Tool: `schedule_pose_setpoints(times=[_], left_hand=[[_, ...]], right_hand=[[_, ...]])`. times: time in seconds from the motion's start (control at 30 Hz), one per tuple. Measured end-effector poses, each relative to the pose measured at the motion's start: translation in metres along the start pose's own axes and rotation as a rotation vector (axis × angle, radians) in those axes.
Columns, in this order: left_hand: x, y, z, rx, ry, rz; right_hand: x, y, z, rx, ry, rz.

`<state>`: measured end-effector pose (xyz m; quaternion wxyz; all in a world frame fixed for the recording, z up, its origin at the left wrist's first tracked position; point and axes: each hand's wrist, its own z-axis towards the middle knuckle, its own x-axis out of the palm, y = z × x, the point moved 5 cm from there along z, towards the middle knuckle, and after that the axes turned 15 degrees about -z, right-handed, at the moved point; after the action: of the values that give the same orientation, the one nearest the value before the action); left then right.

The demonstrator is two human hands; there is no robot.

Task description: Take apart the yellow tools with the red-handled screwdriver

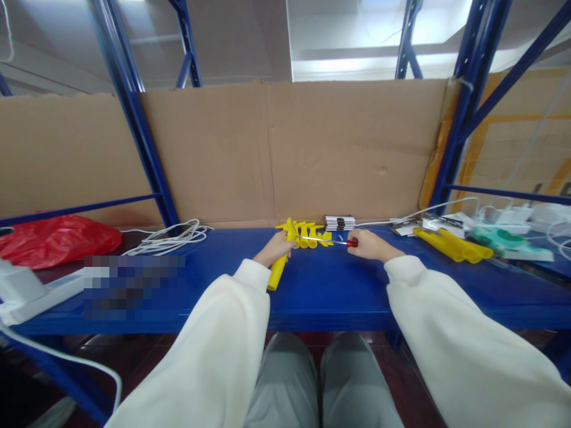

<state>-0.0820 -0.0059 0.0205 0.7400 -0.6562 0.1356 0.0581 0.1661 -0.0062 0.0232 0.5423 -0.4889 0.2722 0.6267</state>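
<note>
My left hand [273, 248] is closed around a yellow plastic piece with a tube-shaped handle [277, 274], held tilted just above the blue tabletop. In my right hand [371, 245] is a screwdriver [352, 243] with a red handle, gripped with the fingers wrapped round it. Its thin metal shaft points left and reaches the upper part of the yellow piece; the exact spot where the tip meets it is too small to make out. Several similar yellow plastic pieces [312, 239] lie in a row just behind the shaft, near the back of the table.
A white-and-black stack [339, 223] stands by the cardboard wall [214, 154]. To the right lie yellow tubes [452, 245], a green item [502, 239] and white cables. Leftward are a coiled white cable [173, 238], a red plastic bag [57, 239] and a blue rack post [149, 148].
</note>
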Motion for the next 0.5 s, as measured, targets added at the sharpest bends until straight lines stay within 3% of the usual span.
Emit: schedule_pose_setpoints(times=[0.27,0.5], left_hand=[[0.0014,-0.001,-0.0006,0.007,0.008,0.004],[0.0006,0.0003,0.0004,0.008,-0.004,0.004]], right_hand=[[-0.0023,-0.001,-0.0043,0.113,0.048,-0.042],[-0.0021,0.0004,-0.0024,0.084,0.064,-0.034]])
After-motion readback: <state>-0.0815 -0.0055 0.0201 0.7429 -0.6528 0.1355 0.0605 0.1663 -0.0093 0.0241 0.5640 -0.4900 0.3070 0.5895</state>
